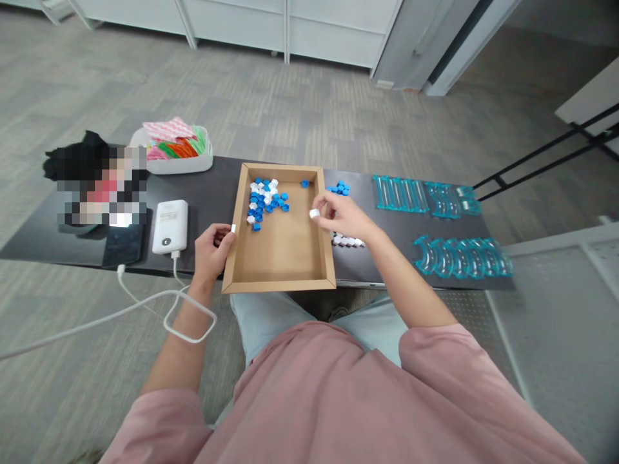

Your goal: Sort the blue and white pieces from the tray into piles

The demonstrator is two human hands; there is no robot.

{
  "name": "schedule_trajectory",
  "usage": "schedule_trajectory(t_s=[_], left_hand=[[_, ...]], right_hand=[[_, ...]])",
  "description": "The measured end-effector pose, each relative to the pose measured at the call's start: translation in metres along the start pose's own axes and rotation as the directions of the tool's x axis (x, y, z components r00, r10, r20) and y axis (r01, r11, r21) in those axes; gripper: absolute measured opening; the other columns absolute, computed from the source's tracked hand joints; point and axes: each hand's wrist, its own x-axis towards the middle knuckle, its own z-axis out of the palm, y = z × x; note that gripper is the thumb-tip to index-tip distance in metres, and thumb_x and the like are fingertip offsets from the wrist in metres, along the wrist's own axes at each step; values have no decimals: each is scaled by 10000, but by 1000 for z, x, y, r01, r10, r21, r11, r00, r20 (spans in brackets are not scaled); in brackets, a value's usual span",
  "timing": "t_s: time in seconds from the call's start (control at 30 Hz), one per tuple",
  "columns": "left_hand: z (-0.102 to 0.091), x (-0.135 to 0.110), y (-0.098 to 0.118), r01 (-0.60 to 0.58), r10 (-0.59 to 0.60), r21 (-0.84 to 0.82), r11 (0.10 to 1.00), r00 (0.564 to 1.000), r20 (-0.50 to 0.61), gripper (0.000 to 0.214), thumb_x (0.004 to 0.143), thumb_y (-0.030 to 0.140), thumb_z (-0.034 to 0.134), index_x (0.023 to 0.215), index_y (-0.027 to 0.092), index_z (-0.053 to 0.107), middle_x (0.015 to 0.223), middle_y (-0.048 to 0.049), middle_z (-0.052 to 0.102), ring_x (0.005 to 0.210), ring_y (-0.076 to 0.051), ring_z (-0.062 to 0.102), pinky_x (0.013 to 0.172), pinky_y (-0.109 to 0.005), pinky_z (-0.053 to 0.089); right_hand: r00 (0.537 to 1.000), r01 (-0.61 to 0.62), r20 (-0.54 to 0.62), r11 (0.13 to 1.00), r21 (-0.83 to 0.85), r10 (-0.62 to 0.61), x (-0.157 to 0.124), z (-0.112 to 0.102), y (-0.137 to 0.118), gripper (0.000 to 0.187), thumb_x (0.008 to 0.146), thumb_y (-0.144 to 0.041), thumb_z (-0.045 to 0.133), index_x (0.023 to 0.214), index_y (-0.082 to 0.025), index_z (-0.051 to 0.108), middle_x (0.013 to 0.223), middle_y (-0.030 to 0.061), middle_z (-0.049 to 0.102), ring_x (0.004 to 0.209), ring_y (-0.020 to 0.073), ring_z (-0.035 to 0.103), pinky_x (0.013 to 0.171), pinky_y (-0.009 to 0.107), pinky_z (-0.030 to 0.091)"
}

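Observation:
A shallow brown cardboard tray [280, 285] lies in front of me, a loose cluster of blue pieces [258, 214] and white hexagonal pieces [267, 194] in its far left part. One blue piece [304, 183] sits apart near its far right corner. Over the tray's right wall, my right hand [338, 216] pinches a white hexagonal piece [314, 212]. My left hand [213, 251] is closed beside the left wall, with a small white piece [233, 228] at its fingertips. To the tray's right are more blue pieces [340, 188] and rows of white pieces [347, 240], partly hidden by my right hand.
Teal-edged clear plastic parts [401, 194] lie in rows on the dark table [387, 254], with curved ones [464, 258] nearer me. At left are a white power bank [170, 225] with cables, a dark phone [124, 241] and a white basket [181, 165] of colourful items.

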Motion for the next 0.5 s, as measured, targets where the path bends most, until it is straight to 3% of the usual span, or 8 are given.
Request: schedule_trajectory(t_s=[0.1,0.2,0.37,0.5], left_hand=[[1,1,-3,8,-8,0,1000,1000,-14,327,833,584,727,973,288,724,875,-51,755,805,-245,652,747,-389,553],[1,2,-5,14,-14,14,1000,1000,-27,358,828,575,713,979,250,717,864,-43,745,802,-219,629,749,-352,535],[1,4,-4,15,-13,42,999,999,-38,393,809,561,678,982,210,715,855,-33,738,805,-196,623,758,-324,513],[0,4,0,13,-11,49,999,999,-48,399,793,562,676,973,206,697,848,-29,717,803,-199,629,780,-334,519]], right_hand=[[975,-101,-196,995,1,99,-47,-43,24,333,957,-446,775,1240,-272,761,1005,-7,761,664,149,563,679,318,459],[911,-227,-356,974,-10,209,-95,-64,51,328,952,-502,785,1192,-280,810,971,19,776,715,191,610,729,360,528],[821,-375,-450,926,39,351,-159,-57,87,365,891,-590,840,1076,-289,748,1013,52,841,812,245,731,824,415,618],[787,-425,-474,904,45,394,-181,-39,99,466,896,-667,847,1155,-299,731,1090,85,864,821,266,772,831,440,641]])
